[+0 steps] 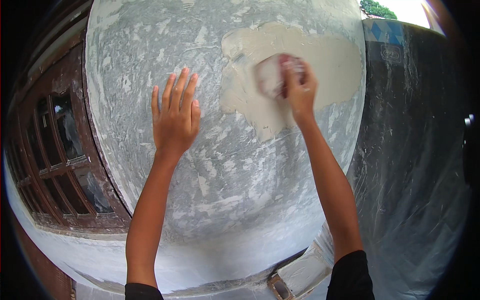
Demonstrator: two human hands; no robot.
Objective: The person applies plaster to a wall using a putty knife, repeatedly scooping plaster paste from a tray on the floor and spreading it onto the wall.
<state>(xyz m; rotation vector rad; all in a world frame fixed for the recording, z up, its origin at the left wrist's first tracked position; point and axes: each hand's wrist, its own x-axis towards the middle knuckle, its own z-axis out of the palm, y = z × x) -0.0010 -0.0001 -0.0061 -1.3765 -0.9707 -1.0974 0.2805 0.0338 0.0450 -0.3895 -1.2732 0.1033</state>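
Note:
My left hand (175, 115) lies against the mottled grey wall (210, 170), fingers stretched out and apart, left of a patch of smooth cream plaster (330, 65). In my right hand (300, 90) is a dark red, plaster-smeared tool (270, 75), blurred, pressed on that patch. Its exact shape is unclear. The patch has ragged edges and covers the upper right of the wall.
A brown wooden window frame (85, 170) with glass panes is at the left. Dark sheeting (410, 165) hangs at the right, with greenery (375, 9) above. Below, between my forearms and right of centre, a plaster-smeared board or tray (300, 270) lies by the wall's base.

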